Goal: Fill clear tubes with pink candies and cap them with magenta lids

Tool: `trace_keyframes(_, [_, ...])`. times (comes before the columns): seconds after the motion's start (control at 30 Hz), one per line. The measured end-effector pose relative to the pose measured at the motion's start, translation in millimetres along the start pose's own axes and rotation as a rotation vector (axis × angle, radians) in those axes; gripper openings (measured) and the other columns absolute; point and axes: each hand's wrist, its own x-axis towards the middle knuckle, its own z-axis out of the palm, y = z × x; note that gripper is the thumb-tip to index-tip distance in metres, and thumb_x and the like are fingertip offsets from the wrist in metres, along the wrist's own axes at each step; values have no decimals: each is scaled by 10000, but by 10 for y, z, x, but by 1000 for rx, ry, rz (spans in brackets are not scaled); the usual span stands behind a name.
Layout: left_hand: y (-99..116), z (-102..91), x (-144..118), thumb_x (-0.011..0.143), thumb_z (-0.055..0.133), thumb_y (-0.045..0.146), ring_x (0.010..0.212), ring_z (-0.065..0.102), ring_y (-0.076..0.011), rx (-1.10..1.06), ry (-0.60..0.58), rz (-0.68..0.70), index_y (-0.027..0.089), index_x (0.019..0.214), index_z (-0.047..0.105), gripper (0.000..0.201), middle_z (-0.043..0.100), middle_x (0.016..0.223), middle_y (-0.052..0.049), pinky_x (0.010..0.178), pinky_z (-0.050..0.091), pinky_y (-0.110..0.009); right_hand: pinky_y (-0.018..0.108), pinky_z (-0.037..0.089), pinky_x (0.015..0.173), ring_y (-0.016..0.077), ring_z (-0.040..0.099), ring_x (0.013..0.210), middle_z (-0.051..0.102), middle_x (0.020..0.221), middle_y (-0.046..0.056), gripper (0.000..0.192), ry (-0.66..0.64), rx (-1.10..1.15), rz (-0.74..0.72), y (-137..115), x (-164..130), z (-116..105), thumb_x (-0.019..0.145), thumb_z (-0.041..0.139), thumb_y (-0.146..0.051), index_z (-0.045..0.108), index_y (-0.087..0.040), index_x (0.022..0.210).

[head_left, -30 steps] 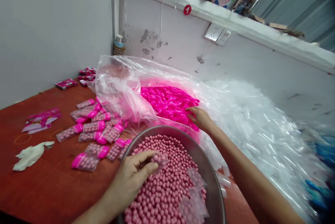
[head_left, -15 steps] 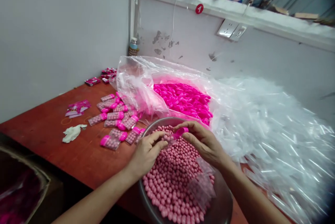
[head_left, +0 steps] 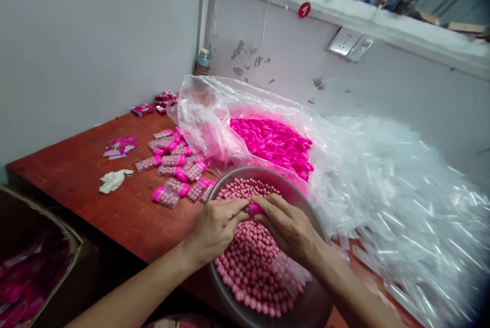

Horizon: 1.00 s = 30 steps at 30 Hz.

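Cap (head_left: 254,209), pink, clasped in right hand (head_left: 289,223) | case (head_left: 248,209), mostly hidden, clasped in left hand (head_left: 218,226) | bowl (head_left: 312,302) of beads (head_left: 252,261) directly below

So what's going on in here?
A person's left hand and right hand both pinch a small pink cap above a grey bowl of pink beads. Pink-capped packs of beads lie on the table to the left. Behind the bowl, a clear bag holds loose pink pieces; clear plastic tubes are heaped to its right.

Wall sockets (head_left: 345,42), round red sticker (head_left: 304,9), crumpled white scrap (head_left: 114,181)
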Motion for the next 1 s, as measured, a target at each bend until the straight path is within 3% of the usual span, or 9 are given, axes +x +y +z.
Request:
trace_keyframes(0.17, [-31,23,-32,867,434,136,750,621,-157,96,-31,64,152,856,639,205,663,756,-52,720,471,-244,290,514,609,185,581,721,585,829,82,487,-6,-92,-40,15,-81,83,901,421,-178,269,-201,1363])
trace_keyframes(0.37, [-70,17,-63,864,410,110,684,590,-153,196,7,85,114,854,611,201,631,720,-64,654,433,-241,301,517,622,199,583,744,584,816,89,491,-7,-108,-12,15,-54,162,901,430,-188,265,-194,1363])
trace_keyframes(0.6, [-40,-61,-45,874,432,159,565,528,-115,113,-188,23,142,783,623,212,567,606,-1,567,367,-219,253,491,588,160,561,700,561,825,72,444,-125,103,-69,114,-86,56,901,442,-206,330,-203,1330])
trace_keyframes(0.8, [-89,-13,-37,844,415,82,558,499,-118,192,-92,28,119,704,573,214,545,603,-16,553,348,-232,281,460,553,163,506,629,545,752,64,487,-126,-36,-92,104,-51,156,887,450,-168,311,-159,1354])
trace_keyframes(1.0, [-57,-24,-1,849,450,119,627,563,-134,63,-18,-62,124,743,618,198,605,651,-25,613,414,-232,244,473,569,152,561,701,580,815,70,429,-15,216,37,99,46,161,876,479,-152,429,-219,1296])
